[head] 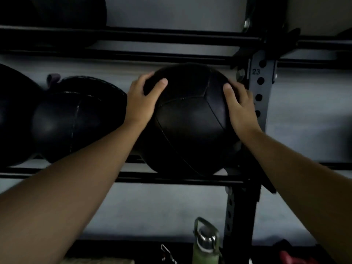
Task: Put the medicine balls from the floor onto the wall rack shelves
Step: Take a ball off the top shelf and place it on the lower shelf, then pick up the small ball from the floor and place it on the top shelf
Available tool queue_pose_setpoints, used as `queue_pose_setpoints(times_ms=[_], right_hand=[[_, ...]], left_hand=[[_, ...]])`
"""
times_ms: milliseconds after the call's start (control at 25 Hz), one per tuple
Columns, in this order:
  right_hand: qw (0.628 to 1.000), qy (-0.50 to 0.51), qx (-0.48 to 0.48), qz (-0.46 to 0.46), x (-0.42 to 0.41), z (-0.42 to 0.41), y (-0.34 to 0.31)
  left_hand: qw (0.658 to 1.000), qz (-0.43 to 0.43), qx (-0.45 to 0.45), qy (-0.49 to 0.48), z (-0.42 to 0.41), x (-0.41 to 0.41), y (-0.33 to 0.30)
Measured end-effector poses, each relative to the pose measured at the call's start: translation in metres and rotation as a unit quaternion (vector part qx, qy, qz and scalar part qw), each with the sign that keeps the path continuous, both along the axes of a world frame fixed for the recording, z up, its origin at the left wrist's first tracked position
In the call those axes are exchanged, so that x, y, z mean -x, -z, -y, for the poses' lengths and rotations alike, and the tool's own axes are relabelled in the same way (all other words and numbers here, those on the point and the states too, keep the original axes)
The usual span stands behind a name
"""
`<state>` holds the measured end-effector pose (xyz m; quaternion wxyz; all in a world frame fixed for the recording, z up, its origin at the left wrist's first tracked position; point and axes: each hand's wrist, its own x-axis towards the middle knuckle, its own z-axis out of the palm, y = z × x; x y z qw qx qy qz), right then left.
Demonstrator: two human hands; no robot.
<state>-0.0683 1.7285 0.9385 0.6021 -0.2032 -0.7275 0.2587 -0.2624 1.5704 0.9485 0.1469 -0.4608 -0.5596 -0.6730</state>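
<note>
A black leather medicine ball (190, 119) rests on the two rails of the middle rack shelf (171, 180), close to the upright post. My left hand (142, 100) presses on its upper left side and my right hand (238, 105) on its upper right side, fingers spread over the top. To its left on the same shelf sit a second black ball (76, 119) and part of a third (13, 115). Another ball (70, 14) shows on the shelf above.
The perforated black upright post (259, 96), marked 23, stands just right of the ball. The upper shelf rails (171, 39) run close overhead. Below, a green water bottle (206, 244) stands by the post and a red object (293, 258) lies at the lower right.
</note>
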Motion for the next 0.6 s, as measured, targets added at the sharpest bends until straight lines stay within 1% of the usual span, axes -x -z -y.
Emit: queue_pose_setpoints(times_ms=[120, 200, 240, 280, 360, 440, 560, 600], right_hand=[[0.996, 0.047, 0.007, 0.079, -0.010, 0.017, 0.001], [0.988, 0.093, 0.007, 0.122, -0.023, 0.036, 0.004], [0.983, 0.112, 0.000, 0.144, -0.031, 0.047, 0.008], [0.978, 0.127, -0.009, 0.166, -0.041, 0.060, 0.019], [0.965, 0.148, -0.014, 0.216, -0.062, 0.088, 0.047], [0.949, 0.181, -0.003, 0.257, -0.087, 0.114, 0.079], [0.909, 0.250, 0.057, 0.328, -0.138, 0.155, 0.132], [0.892, 0.270, 0.095, 0.350, -0.163, 0.173, 0.155]], left_hand=[[0.999, -0.026, 0.015, -0.019, 0.013, -0.011, 0.004], [0.994, -0.093, 0.027, -0.045, 0.028, -0.024, 0.014], [0.987, -0.145, 0.043, -0.057, 0.035, -0.032, 0.020], [0.975, -0.206, 0.059, -0.064, 0.044, -0.041, 0.028], [0.938, -0.327, 0.096, -0.059, 0.061, -0.062, 0.049], [0.900, -0.406, 0.157, -0.008, 0.072, -0.092, 0.072], [0.854, -0.418, 0.291, 0.108, 0.081, -0.145, 0.117], [0.830, -0.424, 0.334, 0.142, 0.083, -0.167, 0.139]])
